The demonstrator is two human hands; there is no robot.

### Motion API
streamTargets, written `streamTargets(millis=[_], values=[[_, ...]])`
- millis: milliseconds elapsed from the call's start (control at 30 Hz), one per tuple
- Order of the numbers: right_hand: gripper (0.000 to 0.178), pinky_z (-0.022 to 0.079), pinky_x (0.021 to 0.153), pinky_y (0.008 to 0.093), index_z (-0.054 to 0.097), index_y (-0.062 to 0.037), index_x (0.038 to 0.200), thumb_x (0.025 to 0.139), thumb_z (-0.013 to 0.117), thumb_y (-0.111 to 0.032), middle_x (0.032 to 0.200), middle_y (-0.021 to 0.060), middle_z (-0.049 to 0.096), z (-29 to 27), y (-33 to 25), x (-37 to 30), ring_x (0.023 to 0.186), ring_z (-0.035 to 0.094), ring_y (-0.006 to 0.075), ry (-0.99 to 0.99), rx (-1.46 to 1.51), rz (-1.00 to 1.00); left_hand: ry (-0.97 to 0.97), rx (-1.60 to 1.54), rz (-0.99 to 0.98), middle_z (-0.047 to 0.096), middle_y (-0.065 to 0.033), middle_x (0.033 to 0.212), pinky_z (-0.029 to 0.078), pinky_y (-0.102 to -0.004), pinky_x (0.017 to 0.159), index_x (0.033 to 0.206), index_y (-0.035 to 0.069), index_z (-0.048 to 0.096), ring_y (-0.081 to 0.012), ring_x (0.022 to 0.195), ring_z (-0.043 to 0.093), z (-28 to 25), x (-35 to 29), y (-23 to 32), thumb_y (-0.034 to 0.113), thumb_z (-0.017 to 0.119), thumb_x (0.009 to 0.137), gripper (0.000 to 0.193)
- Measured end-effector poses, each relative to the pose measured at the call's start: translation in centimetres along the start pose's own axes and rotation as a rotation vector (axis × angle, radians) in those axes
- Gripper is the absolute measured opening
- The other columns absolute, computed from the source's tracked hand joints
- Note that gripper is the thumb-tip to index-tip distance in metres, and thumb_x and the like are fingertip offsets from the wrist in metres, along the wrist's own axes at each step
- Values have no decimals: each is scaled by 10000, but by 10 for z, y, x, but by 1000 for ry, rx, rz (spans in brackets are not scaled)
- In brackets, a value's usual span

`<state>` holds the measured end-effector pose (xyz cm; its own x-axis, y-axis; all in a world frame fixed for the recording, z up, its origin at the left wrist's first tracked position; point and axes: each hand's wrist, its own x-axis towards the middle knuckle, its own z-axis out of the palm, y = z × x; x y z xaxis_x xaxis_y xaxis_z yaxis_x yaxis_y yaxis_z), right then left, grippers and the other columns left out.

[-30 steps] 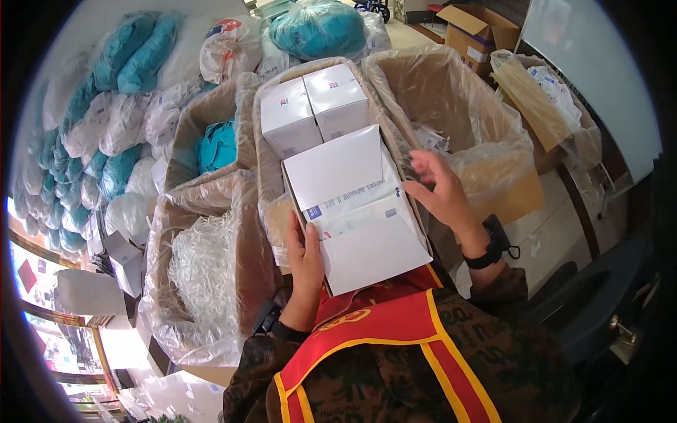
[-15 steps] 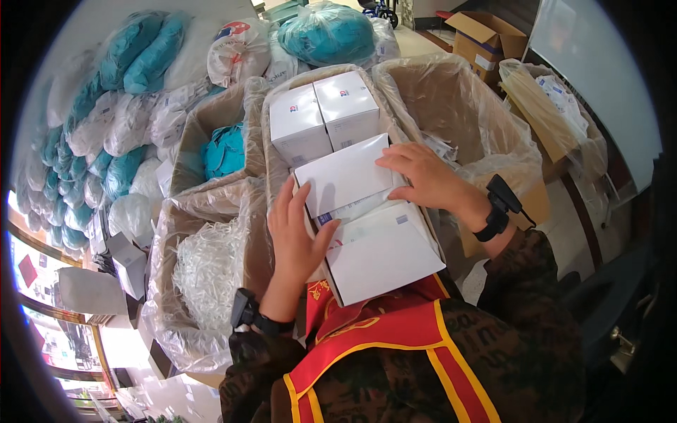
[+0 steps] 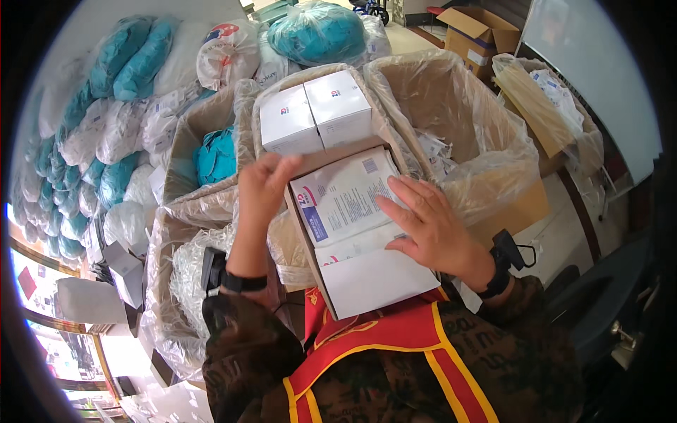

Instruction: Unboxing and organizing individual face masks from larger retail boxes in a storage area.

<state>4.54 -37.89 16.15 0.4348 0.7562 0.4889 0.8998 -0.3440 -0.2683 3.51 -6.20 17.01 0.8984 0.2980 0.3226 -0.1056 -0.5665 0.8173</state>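
An open carton [image 3: 384,287] with a white near flap stands right in front of me, tilted a little. Flat white packets [image 3: 342,201] with blue and red print lie in it, their upper faces showing. My right hand [image 3: 441,233] rests over the packets' right side, fingers spread, holding nothing. Off the carton's far left corner, my left hand [image 3: 262,187] is raised; motion smears its fingers, so their grip is unclear. Just beyond the carton, two closed white boxes [image 3: 288,118] sit side by side in a plastic-lined bin.
Left of me is a lined bin of shredded clear plastic [image 3: 187,271]; behind it, another holds teal items [image 3: 215,156]. A lined carton [image 3: 486,113] at right has some packets at its bottom. Bagged teal and white goods [image 3: 116,134] pile up at far left.
The carton's far white flap has swung back from over the packets, exposing their printed faces. My left hand has lifted up and left off the carton; my right hand has moved down onto the packets.
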Motion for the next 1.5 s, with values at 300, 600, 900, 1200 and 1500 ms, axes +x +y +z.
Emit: streamTargets(millis=[300, 600, 900, 1200, 1500], values=[[663, 251, 1120, 466, 525, -81, 1309, 748, 750, -353, 1387, 132, 472, 29, -8, -28, 1338, 390, 285, -192, 142, -12, 328, 647, 253, 669, -178, 1112, 511, -411, 828, 1141, 37, 622, -381, 992, 637, 42, 49, -21, 233, 713, 821, 386], [739, 286, 1093, 466, 506, -44, 1312, 702, 776, -362, 1344, 132, 492, 33, -4, -21, 1275, 430, 306, -163, 175, 1, -265, 558, 448, 655, -179, 1034, 485, -453, 815, 1235, 32, 559, -384, 935, 626, 60, -4, 6, 424, 661, 856, 555], [743, 344, 1029, 432, 535, -11, 1271, 659, 812, -329, 1225, 153, 525, 22, -5, -4, 1181, 459, 333, -275, 148, 7, -108, 731, 473, 636, -138, 1040, 464, -440, 845, 1240, 115, 569, -335, 967, 606, 76, 2, -9, 498, 592, 882, 526], [663, 380, 980, 427, 585, -11, 1173, 636, 833, -310, 1140, 139, 555, 16, -8, 18, 1126, 485, 327, -397, 53, -112, -125, 707, 402, 635, -148, 1070, 453, -451, 889, 1254, 129, 560, -349, 1016, 600, 73, -2, -7, 531, 585, 878, 551], [530, 421, 890, 425, 598, -29, 1057, 655, 819, -293, 1029, 146, 556, 19, -5, 9, 1022, 523, 344, -364, 115, -78, -109, 673, 465, 628, -131, 1065, 451, -448, 886, 1202, 138, 574, -330, 1042, 586, 79, 8, -14, 527, 595, 873, 510]])
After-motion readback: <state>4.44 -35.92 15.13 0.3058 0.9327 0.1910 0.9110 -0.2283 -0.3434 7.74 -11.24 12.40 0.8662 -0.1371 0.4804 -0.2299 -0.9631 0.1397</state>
